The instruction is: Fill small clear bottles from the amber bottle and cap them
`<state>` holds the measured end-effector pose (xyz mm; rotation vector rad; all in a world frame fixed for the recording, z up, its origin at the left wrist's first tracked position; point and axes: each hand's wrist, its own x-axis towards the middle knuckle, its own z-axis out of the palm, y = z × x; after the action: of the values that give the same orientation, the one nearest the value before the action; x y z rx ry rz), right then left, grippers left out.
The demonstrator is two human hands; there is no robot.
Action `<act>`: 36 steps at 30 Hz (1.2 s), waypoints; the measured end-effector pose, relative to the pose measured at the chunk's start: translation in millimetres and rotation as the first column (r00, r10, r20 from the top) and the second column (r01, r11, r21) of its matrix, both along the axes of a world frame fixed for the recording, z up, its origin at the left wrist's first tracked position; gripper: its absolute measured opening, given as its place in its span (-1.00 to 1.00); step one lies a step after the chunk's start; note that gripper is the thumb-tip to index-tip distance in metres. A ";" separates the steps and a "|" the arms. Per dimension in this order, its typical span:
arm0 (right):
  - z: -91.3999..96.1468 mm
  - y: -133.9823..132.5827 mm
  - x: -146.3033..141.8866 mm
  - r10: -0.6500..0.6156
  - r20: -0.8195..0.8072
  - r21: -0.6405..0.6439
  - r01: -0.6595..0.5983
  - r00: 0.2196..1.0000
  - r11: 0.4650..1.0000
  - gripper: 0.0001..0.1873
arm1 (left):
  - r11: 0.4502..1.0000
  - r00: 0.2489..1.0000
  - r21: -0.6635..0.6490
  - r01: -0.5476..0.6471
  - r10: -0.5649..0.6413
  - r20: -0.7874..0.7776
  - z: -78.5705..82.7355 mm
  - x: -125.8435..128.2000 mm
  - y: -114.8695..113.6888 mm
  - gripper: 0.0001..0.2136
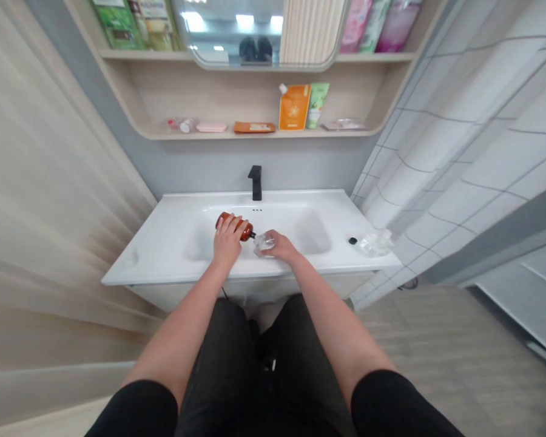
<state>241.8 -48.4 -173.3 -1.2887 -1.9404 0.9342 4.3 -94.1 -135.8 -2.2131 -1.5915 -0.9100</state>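
Note:
My left hand [228, 240] is wrapped around an amber bottle [246, 231] with a black neck, tipped nearly onto its side over the white sink [316, 227]. The bottle's neck points right, at the mouth of a small clear container [264, 243]. My right hand [281, 246] is closed on that container. Neck and container meet or nearly meet; whether they touch, I cannot tell. Any liquid passing between them is too small to make out. Behind both hands stands a black faucet [256, 182].
On the counter's right lie a black cap [353, 241] and crumpled clear plastic [377, 242]. A clear, faint item [130, 258] is at the left end. The shelf above holds an orange pouch [294, 107], a green tube [317, 105] and small packets. A mirror [264, 30] hangs higher up.

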 end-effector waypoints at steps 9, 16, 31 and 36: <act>-1.0 -0.1 0.1 -0.007 -0.007 0.009 0.007 1.000 1.000 -0.30 | 0.998 0.999 0.047 0.035 -0.036 0.021 -4.6 -2.2 3.6 -0.44; 0.6 -1.5 -0.5 -0.005 -0.027 0.010 0.005 1.000 1.000 -0.31 | 0.997 0.998 0.057 0.052 -0.054 0.022 -4.8 -2.4 3.5 -0.42; 6.2 -5.6 -0.6 -0.017 -0.040 0.047 0.019 0.999 0.999 -0.31 | 0.996 0.999 0.083 0.043 -0.043 0.001 -2.6 -0.8 0.9 -0.43; 9.3 -7.6 -0.4 -0.026 -0.030 0.066 0.027 0.999 0.997 -0.34 | 0.996 0.999 0.081 0.040 -0.040 0.004 -2.3 -0.8 0.8 -0.44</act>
<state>241.4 -56.0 -164.0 -1.2531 -1.9113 0.8636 3.4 -93.3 -138.1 -2.1959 -1.4901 -0.9748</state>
